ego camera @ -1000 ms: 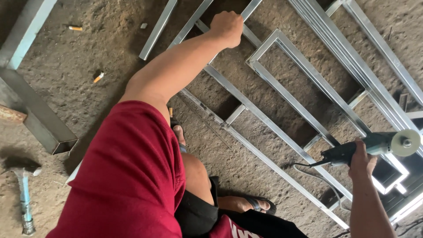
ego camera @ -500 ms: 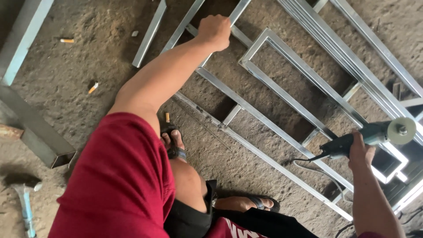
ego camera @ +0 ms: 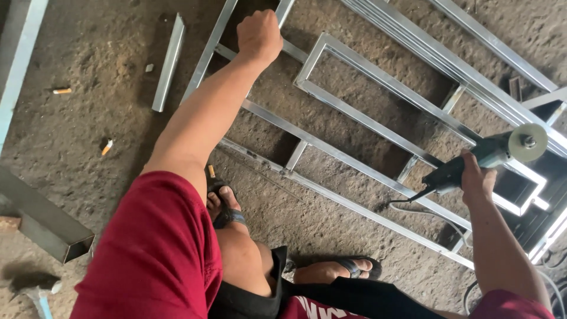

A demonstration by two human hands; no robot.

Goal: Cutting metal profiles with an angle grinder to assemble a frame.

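So the left hand [ego camera: 258, 35] is up at about 12 o'clock, arm stretched way out, fist clenched around one of the thin bars of the welded steel frame [ego camera: 354, 112] lying flat on the dirt floor [ego camera: 88, 124]. The frame is made of square tubing and sprawls from the top centre down toward 4 o'clock, with a smaller rectangle set inside the longer rails. It sits under both hands, basically between them.

The right hand [ego camera: 477, 177] is over at 3 o'clock, fingers wrapped around the body of an angle grinder [ego camera: 484, 156]. The disc end [ego camera: 527, 142] points out to the right, up past the knuckles, and it hangs over the frame's right-hand rails. Can't tell if the disc actually touches the metal. Its cord [ego camera: 413, 207] trails off below the handle across the dirt.

Other bits lying around: a loose short steel offcut [ego camera: 168, 62] at around 11 o'clock, just left of the frame, and a fat rectangular tube [ego camera: 44, 221] with its open end showing at 8 o'clock. A hammer [ego camera: 35, 289] is down in the bottom left corner. A few cigarette butts [ego camera: 61, 91] on the floor too. Both feet are in sandals [ego camera: 227, 212], one tucked right against the frame's nearest rail.
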